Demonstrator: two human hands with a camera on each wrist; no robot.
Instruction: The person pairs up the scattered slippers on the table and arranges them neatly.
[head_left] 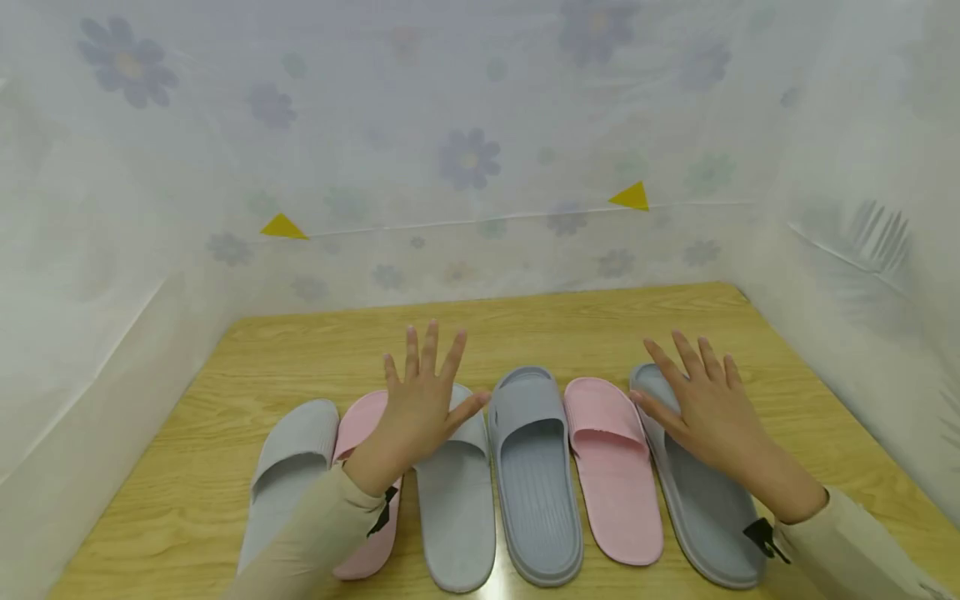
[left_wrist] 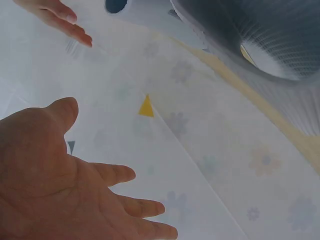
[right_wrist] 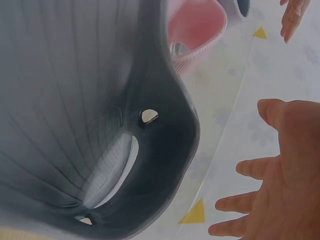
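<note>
Six slippers lie in one row along the near edge of the counter [head_left: 525, 325], toes toward 12 o'clock. Reading from 9 to 3 o'clock: grey slipper [head_left: 288, 467], pink slipper [head_left: 360, 433], light grey slipper [head_left: 457, 508], blue-grey slipper [head_left: 532, 467], second pink slipper [head_left: 615, 467], end grey slipper [head_left: 705, 508].

Left hand [head_left: 420, 408]: fingers spread and straight, grasping nothing. It hovers over the toe ends of the pink slipper and the light grey slipper; whether the palm touches either cannot be told from the head view. Left wrist view shows the palm bare and open [left_wrist: 60, 185].

Right hand [head_left: 705, 400]: likewise spread flat, empty, over the strap end of the end grey slipper. Right wrist view shows that slipper's ribbed sole [right_wrist: 90, 115] close up, with the fingers [right_wrist: 250, 200] clear of it.

Judgement: the step in hand looks like sorting the row into pairs; colours are interleaved, and neither hand has taken hold yet. A next move would call for one hand to close on a single slipper by its strap, lift it clear of its neighbours, which sit touching or just beside one another, and set it beside its match without dragging the rest out of line.
</note>
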